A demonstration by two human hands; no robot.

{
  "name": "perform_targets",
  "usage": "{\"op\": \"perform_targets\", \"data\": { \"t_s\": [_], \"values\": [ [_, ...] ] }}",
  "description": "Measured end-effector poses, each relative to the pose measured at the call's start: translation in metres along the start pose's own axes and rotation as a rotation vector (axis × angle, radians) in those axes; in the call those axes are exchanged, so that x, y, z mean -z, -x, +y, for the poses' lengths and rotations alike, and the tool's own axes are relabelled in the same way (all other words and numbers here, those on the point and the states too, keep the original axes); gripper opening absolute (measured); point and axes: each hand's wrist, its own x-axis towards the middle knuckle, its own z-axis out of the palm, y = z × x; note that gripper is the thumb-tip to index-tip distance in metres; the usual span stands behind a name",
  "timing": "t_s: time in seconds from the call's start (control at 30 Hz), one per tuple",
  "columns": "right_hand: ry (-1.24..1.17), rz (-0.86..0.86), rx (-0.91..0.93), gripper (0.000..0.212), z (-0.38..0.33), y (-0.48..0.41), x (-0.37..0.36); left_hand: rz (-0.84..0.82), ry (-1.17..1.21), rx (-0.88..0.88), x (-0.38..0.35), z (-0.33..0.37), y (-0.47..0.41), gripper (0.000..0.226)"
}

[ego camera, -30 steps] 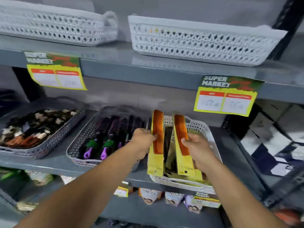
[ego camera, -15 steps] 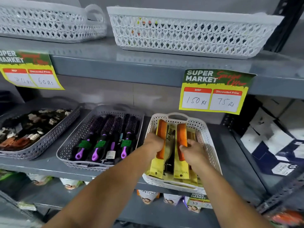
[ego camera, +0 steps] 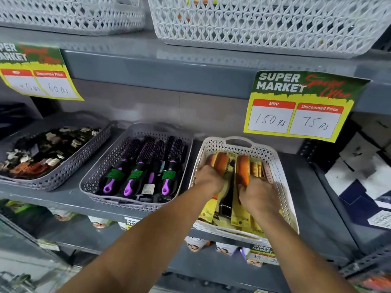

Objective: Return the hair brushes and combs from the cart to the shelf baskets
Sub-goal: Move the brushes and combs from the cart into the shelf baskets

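Note:
Both my hands are down inside the white lattice basket point(ego camera: 283, 180) on the middle shelf. My left hand point(ego camera: 208, 179) grips an orange comb on a yellow card point(ego camera: 221, 164), which lies flat among the other carded combs. My right hand point(ego camera: 259, 193) grips a second orange comb on a yellow card point(ego camera: 242, 172) beside it. More carded combs point(ego camera: 257, 169) lie to the right of it. To the left, a grey basket point(ego camera: 93, 182) holds round brushes with purple handles point(ego camera: 137, 166). The cart is out of view.
A grey tray of hair clips point(ego camera: 42, 153) sits at the far left. Two white lattice baskets point(ego camera: 264, 28) stand on the upper shelf. A yellow price tag point(ego camera: 296, 106) hangs over the comb basket. Packaged goods fill the shelf below.
Both hands have lowered the two carded combs from upright above the basket to lying flat inside it. The camera has moved closer to the shelf.

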Motion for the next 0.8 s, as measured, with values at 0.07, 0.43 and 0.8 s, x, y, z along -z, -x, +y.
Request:
{"op": "perform_targets", "data": {
  "t_s": [0.07, 0.43, 0.8],
  "values": [
    [0.063, 0.002, 0.016, 0.027, -0.001, 0.000, -0.001, 0.026, -0.043, 0.006, -0.002, -0.001, -0.001, 0.060],
    [-0.014, 0.017, 0.060, 0.033, -0.007, 0.005, 0.001, 0.095, -0.212, 0.058, -0.018, -0.010, -0.001, 0.050],
    [-0.218, 0.107, 0.162, 0.037, -0.024, -0.003, 0.015, 0.184, -0.275, -0.491, 0.077, -0.007, 0.016, 0.031]
  ]
}}
